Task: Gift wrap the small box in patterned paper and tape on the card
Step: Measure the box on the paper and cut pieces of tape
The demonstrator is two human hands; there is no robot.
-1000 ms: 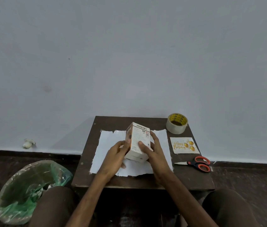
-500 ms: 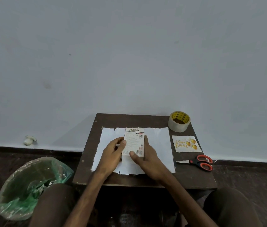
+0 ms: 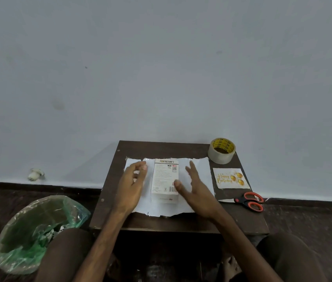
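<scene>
A small white box (image 3: 165,178) lies flat in the middle of a sheet of paper (image 3: 199,171) that shows its white side, on a small dark table (image 3: 161,149). My left hand (image 3: 131,186) hovers just left of the box with loosely curled fingers and holds nothing. My right hand (image 3: 196,190) is spread to the right of the box, fingers straight, its thumb close to the box's near right corner. A "Happy Birthday" card (image 3: 230,178) lies to the right of the paper. A roll of clear tape (image 3: 221,150) stands at the table's far right corner.
Orange-handled scissors (image 3: 249,201) lie near the table's right edge below the card. A bin lined with a green bag (image 3: 36,231) stands on the floor at the left. A grey wall rises right behind the table. My knees flank the table's near edge.
Both hands laid the box flat on the paper, then let go and moved apart to either side of it.
</scene>
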